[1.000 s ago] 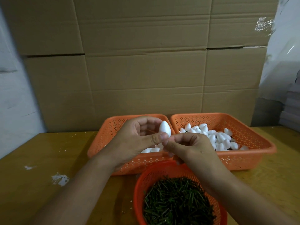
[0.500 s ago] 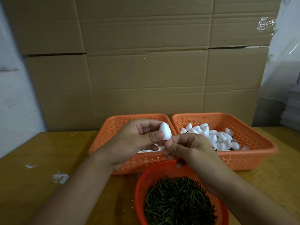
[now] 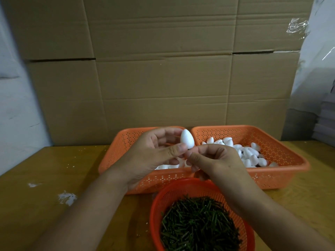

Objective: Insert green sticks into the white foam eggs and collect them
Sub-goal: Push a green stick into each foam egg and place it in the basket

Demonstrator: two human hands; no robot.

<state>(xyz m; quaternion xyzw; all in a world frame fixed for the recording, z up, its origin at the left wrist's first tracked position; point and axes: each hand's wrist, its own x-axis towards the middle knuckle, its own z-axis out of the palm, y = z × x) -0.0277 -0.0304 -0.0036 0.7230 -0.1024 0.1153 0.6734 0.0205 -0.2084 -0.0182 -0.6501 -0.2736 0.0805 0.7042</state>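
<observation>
1. While the head view looks down over the bench, the left hand point(image 3: 154, 153) pinches 1 white foam egg point(image 3: 187, 141) between thumb and fingertips, pointed end up, so its blunt base faces the other hand.
2. At 3 o'clock of that egg, touching its base, the right hand point(image 3: 215, 160) has its fingers curled together as if pinching a stick. The stick itself is hidden, so whether it is held or already in the foam cannot be told.
3. At 6 o'clock sits the round red basket point(image 3: 159, 200) heaped with green sticks point(image 3: 199, 225), close under the right hand, likely for quick refills.
4. At 2 o'clock the right orange tray point(image 3: 282, 171) holds the loose eggs point(image 3: 250, 153), near enough to reach.
5. Behind the left hand, the left orange tray point(image 3: 116, 151) shows a few white pieces point(image 3: 166, 167); it is probably the collecting place.
6. Cardboard boxes point(image 3: 163, 78) wall off 12 o'clock.
</observation>
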